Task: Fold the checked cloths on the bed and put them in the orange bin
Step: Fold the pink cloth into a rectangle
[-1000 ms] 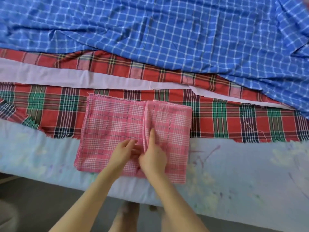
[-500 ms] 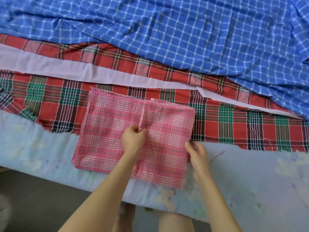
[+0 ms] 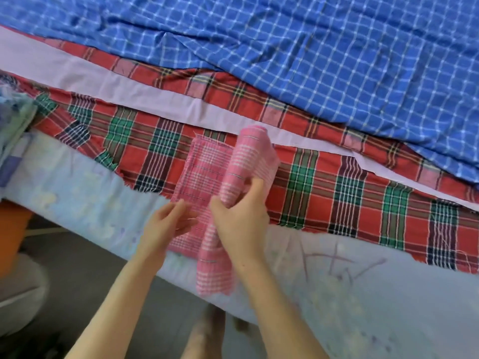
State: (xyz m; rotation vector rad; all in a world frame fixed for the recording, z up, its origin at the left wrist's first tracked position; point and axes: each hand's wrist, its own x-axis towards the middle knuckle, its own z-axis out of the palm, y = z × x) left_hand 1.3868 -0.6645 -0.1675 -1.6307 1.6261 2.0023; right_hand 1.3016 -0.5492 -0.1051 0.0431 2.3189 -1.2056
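Note:
A pink checked cloth (image 3: 204, 174) lies partly folded at the bed's near edge, over a red and green checked cloth (image 3: 305, 187). My right hand (image 3: 241, 221) grips the pink cloth's right half and holds it raised over the left half; its lower end hangs past the mattress edge. My left hand (image 3: 168, 224) lies with straight fingers against the flat left part. Farther back spreads a blue checked cloth (image 3: 311, 60). At the left edge shows an orange shape (image 3: 13, 234), perhaps the bin.
A plain lilac strip (image 3: 155, 97) runs across the red cloth. The pale blue mattress sheet (image 3: 363, 294) fills the near right. More folded fabric (image 3: 13, 117) sits at the far left. My feet (image 3: 207, 332) stand on the grey floor below.
My right hand has taken the pink cloth's right side and lifted it over towards the left. My left hand has slid down to the flat part. The view has swung right and tilted.

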